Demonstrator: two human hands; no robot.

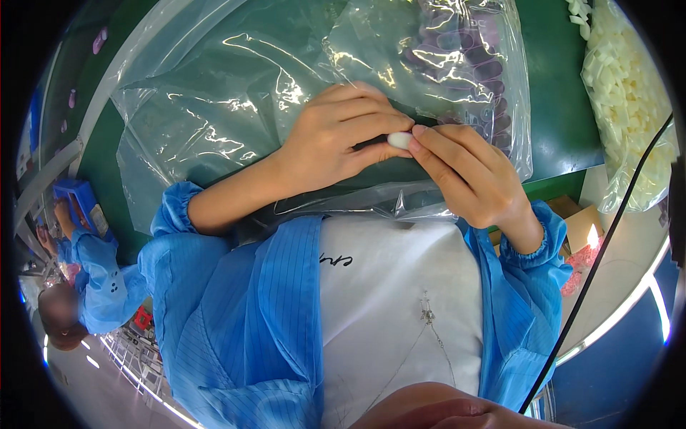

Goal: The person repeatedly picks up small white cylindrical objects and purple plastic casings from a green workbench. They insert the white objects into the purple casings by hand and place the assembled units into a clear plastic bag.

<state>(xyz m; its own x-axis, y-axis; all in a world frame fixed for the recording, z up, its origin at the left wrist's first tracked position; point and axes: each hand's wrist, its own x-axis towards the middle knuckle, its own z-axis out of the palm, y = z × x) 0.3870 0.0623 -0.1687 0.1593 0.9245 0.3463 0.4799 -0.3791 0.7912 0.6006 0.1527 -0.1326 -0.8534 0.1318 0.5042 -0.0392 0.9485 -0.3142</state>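
A small white oval piece is pinched between the fingertips of both hands; its exact kind does not show. My left hand comes in from the left with its fingers closed on one side of the piece. On the other side, the thumb and fingers of my right hand press against it. Both hands are just above a large clear plastic bag lying on the green table. Inside the bag's right part sit several rows of purple oval pieces.
A clear bag full of cream-white pieces stands at the right edge, with a black cable hanging past it. An open cardboard box is below the table edge. At far left, another person works near a blue bin.
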